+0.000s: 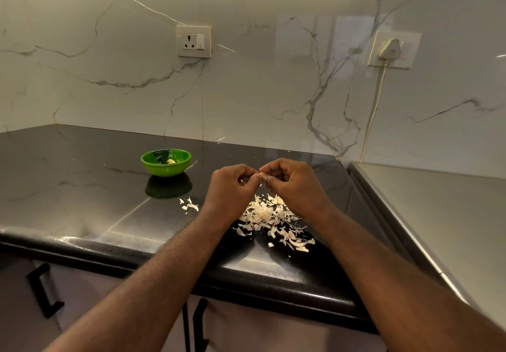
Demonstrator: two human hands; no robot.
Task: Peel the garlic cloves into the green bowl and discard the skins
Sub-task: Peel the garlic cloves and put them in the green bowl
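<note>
Marble tiles back a black desk [82,187] whose far left corner meets the wall. Both hands hover over the desk's middle, nearer its front edge, with fingers curled tight and fingertips meeting. The left hand [232,186] and right hand [291,183] pinch a small clove [260,178] between them. It is mostly hidden, so I cannot tell how much skin is left. They work straight above the skins [269,214], likely so peelings drop onto one heap for easy discarding. A few stray skins [189,205] lie just left of it. The bowl [166,170] stands well apart toward the back left, probably to keep peelings out. In it lies one peeled clove [171,161]; dark reflections hide the rest.
</note>
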